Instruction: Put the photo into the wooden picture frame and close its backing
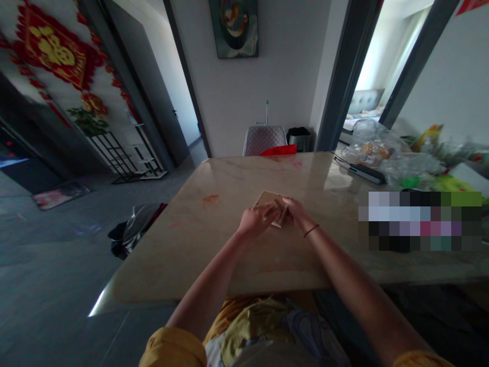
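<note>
A small, shallow, tan wooden-looking box (pixel 270 197) with thin raised edges is between my two hands on the table. My right hand (pixel 296 209) grips its right side, thumb along the far corner. From the left, my left hand (pixel 254 221) reaches over it with fingers stretched to the right, touching its inner part. A narrow tan strip shows near the box's right side; whether it is loose or fixed I cannot tell. My fingers cover much of the inside.
The pale marble-patterned table (pixel 171 265) has reddish smears at its left. To the right are a dark elongated device (pixel 367 173) with a cable, clear plastic bags (pixel 408 165) and a blurred-out patch. A quilted chair (pixel 265 138) stands beyond the far edge.
</note>
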`<move>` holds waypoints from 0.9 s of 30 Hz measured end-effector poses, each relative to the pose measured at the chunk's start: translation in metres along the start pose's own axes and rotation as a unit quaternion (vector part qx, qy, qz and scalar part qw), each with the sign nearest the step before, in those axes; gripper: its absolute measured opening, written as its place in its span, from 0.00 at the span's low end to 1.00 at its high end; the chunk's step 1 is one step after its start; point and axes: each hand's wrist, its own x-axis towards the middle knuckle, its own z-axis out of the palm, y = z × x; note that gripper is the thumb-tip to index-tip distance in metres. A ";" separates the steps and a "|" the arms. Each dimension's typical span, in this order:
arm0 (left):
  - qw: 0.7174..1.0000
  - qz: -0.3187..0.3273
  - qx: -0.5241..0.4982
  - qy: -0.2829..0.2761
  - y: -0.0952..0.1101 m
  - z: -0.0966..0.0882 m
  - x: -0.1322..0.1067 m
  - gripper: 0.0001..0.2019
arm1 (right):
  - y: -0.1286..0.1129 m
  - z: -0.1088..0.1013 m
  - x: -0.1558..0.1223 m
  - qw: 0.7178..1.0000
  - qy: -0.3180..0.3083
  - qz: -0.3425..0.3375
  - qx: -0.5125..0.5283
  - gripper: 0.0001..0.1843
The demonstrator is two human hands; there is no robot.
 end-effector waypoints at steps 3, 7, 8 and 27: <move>0.999 -0.032 0.010 0.009 -0.006 -0.004 0.002 0.13 | 0.002 -0.006 0.005 0.994 0.046 0.002 -0.104 0.13; 0.999 -0.032 0.009 0.002 -0.021 -0.006 0.008 0.09 | 0.003 -0.006 0.009 0.989 0.060 -0.004 -0.131 0.13; 1.000 -0.023 0.013 -0.005 -0.025 -0.006 0.009 0.09 | 0.002 -0.005 0.010 0.989 0.060 -0.009 -0.132 0.13; 0.991 -0.086 0.036 0.094 -0.048 -0.008 0.023 0.22 | -0.030 -0.005 -0.021 0.949 0.062 -0.207 -0.229 0.40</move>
